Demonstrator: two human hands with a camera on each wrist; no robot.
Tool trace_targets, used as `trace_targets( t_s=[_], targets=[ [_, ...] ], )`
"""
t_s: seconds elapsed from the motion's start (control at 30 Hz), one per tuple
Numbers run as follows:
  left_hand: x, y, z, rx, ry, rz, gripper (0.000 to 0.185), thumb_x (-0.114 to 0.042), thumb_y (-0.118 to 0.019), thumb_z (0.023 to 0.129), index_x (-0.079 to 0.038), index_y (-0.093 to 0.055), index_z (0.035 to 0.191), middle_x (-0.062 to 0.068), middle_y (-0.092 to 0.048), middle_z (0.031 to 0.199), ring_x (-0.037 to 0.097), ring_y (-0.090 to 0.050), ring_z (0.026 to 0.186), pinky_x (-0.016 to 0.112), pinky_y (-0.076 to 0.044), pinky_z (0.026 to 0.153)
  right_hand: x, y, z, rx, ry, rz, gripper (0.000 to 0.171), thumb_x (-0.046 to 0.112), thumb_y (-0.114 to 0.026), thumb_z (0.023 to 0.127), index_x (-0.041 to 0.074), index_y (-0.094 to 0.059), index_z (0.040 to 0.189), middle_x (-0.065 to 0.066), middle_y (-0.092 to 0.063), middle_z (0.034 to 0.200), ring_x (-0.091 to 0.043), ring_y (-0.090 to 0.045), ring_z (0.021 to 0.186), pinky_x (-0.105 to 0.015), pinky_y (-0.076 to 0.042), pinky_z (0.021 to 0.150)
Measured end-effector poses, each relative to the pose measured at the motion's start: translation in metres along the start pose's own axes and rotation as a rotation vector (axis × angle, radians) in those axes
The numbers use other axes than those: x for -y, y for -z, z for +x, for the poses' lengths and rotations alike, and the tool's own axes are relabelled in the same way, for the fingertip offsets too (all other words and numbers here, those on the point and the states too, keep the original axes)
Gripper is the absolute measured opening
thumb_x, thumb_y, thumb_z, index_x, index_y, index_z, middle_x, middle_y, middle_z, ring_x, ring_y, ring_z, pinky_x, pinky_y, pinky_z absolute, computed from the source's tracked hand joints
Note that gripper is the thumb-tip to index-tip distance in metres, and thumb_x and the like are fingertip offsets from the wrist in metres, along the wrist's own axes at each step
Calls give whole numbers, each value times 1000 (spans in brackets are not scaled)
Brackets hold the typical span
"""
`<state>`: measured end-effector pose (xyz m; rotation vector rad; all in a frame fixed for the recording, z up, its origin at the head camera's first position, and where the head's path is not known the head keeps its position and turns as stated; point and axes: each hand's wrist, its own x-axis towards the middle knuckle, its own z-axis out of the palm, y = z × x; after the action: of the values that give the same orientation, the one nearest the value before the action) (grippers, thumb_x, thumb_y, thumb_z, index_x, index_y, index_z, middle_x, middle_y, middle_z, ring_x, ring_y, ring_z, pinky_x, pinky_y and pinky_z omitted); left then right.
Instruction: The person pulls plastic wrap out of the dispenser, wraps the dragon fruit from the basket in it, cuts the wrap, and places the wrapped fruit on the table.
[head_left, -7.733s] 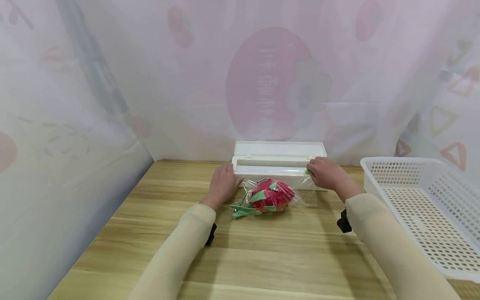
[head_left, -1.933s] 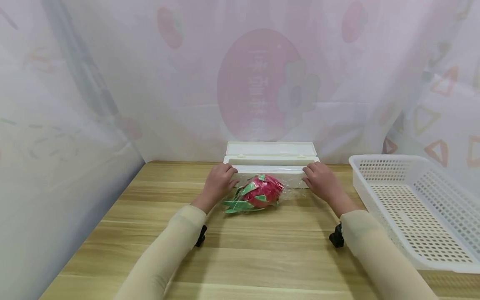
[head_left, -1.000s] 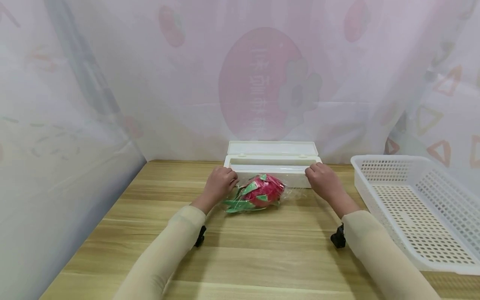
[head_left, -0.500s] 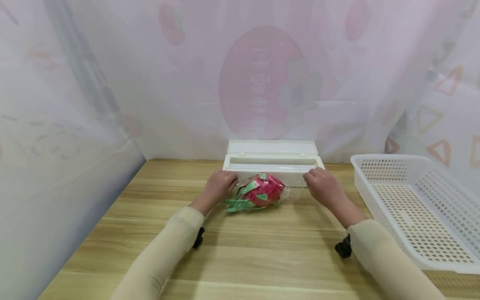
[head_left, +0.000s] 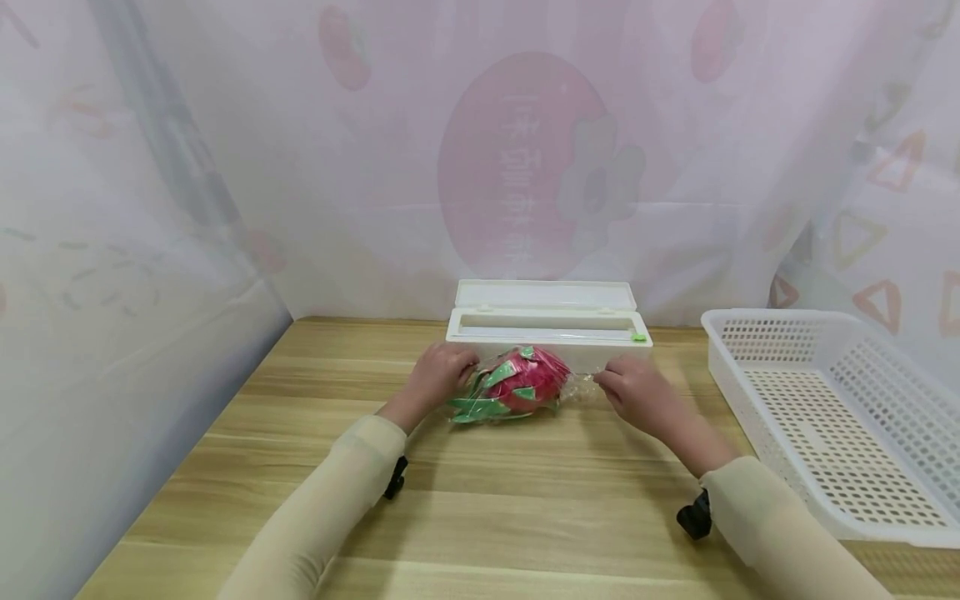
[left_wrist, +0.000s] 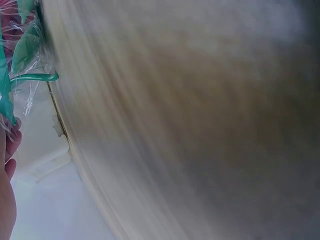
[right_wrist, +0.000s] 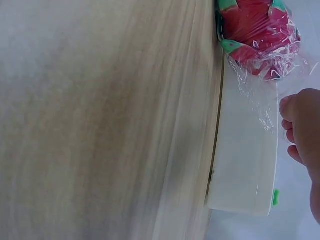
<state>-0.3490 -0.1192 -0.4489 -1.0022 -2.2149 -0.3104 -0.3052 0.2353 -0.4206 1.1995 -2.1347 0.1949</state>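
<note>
A red dragon fruit with green leafy scales lies on the table before the dispenser, covered in clear plastic wrap. At its left, my left hand pinches the wrap's edge, fingers curled. On the other side, my right hand pinches the wrap's right end, which stretches from the fruit to the fingertips; the right wrist view shows this hand beside the crinkled film. Behind them stands a white plastic wrap dispenser, its lid raised and the green cutter slider at its right end.
A white perforated basket stands on the right of the wooden table. Printed curtain walls enclose the back and sides, with the dispenser close to the rear one.
Earlier my right hand was at the green slider, then both hands held the dispenser's front corners. Now the hands have come down toward the fruit, the right one nearer and leftward, uncovering the slider.
</note>
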Motion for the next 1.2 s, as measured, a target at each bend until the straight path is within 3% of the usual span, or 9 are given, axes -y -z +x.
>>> trace_targets(
  t_s=[0.2, 0.33, 0.47, 0.57, 0.67, 0.77, 0.9, 1.07, 1.2],
  targets=[
    [-2, 3, 0, 40, 7, -1, 5, -1, -70, 82, -6, -72, 82, 3, -68, 81, 21, -63, 75, 36, -51, 66, 6, 3, -1, 87, -24, 18, 13, -2, -79, 75, 1, -71, 85, -6, -61, 77, -22, -55, 68, -33, -50, 60],
    [-4, 6, 0, 79, 15, 0, 5, -3, -70, 82, -6, -73, 86, 4, -68, 84, 21, -63, 78, 36, -50, 68, 7, 3, -2, 83, -19, 26, 13, 0, -79, 75, 2, -71, 86, -5, -60, 77, -21, -54, 68, -33, -50, 60],
    [-7, 9, 1, 73, 15, 6, 6, -3, -72, 82, -5, -72, 87, 5, -68, 87, 22, -64, 79, 37, -51, 69, 6, 5, -3, 54, -11, 38, 15, 1, -79, 75, 2, -70, 87, -6, -60, 79, -22, -55, 70, -35, -50, 60],
    [-8, 11, 1, 100, 51, -3, 4, -4, -69, 86, -5, -72, 89, 6, -68, 90, 23, -64, 83, 38, -52, 72, 6, 7, -3, 26, -11, 37, 17, 1, -77, 75, 1, -69, 91, -8, -61, 82, -24, -56, 72, -37, -50, 61],
    [-9, 15, 1, 165, 131, -37, 9, -10, -64, 93, -5, -71, 95, 7, -69, 96, 24, -64, 91, 39, -52, 79, 5, 10, -2, -5, -14, 34, 19, 2, -73, 78, -1, -68, 96, -10, -62, 88, -27, -58, 78, -41, -52, 66],
    [-10, 20, 1, 251, 222, -84, 21, -22, -59, 99, -6, -69, 107, 8, -68, 109, 26, -63, 103, 41, -50, 89, 6, 13, -1, -28, -12, 36, 22, 9, -68, 86, -3, -67, 105, -14, -63, 98, -31, -60, 88, -46, -53, 75],
    [-11, 24, 2, 355, 313, -179, 44, -40, -55, 99, -7, -60, 128, 11, -59, 130, 29, -54, 121, 44, -43, 101, 6, 12, 3, -36, 21, 52, 41, 24, -68, 91, -4, -61, 121, -19, -61, 116, -36, -60, 104, -52, -50, 87],
    [-11, 25, -3, 482, 385, -308, 76, -60, -60, 89, -11, -44, 145, 9, -45, 146, 28, -43, 132, 46, -36, 107, 6, 5, 10, 16, 103, 50, 73, 31, -81, 78, -2, -52, 136, -23, -51, 136, -38, -54, 117, -54, -46, 94],
    [-11, 23, -8, 555, 418, -383, 96, -67, -67, 77, -14, -35, 150, 7, -42, 148, 27, -42, 132, 47, -37, 106, 7, -3, 16, 76, 122, 48, 87, 27, -88, 70, -4, -47, 140, -23, -45, 142, -37, -51, 122, -53, -44, 97]
  ],
)
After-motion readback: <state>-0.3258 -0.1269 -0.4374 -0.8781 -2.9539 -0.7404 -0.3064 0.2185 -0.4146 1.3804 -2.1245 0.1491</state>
